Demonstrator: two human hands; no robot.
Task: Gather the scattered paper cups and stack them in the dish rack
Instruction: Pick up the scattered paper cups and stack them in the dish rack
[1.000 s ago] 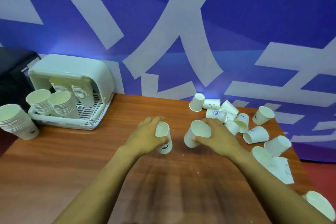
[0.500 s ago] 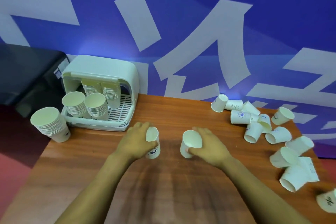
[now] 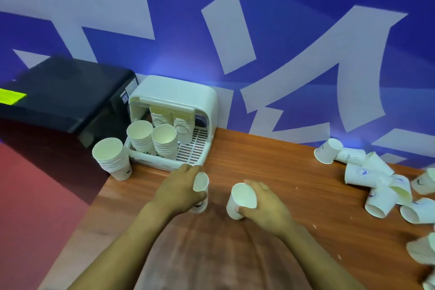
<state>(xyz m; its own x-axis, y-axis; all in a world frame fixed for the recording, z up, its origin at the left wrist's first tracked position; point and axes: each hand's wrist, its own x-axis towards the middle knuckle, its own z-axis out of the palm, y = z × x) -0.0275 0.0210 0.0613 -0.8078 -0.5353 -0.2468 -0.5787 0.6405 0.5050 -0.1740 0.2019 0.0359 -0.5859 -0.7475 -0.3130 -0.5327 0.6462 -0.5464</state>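
Head view: I look down at a wooden table (image 3: pixel 270 167) set against a blue wall with big white shapes.
Left hand (image 3: pixel 180 189): I see it wrapped around one paper cup (image 3: pixel 200 192), held roughly upright, mouth tipped toward the right, just in front of the dish rack.
Right hand (image 3: pixel 263 206): it grips a second paper cup (image 3: pixel 240 200) from the right side, mouth tilted up toward me, base near the table.
Dish rack (image 3: pixel 174 113): white, hooded, at the table's far left corner; four stacks of cups (image 3: pixel 153 140) stand inside it.
Loose stack (image 3: pixel 113 158): one more tower of cups stands on the table just left of the rack.
Scattered cups (image 3: pixel 376 183): a heap lies on its sides along the right of the table, well apart from my hands.
Black box (image 3: pixel 61 99): sits behind and left of the rack; I cannot tell what it is.
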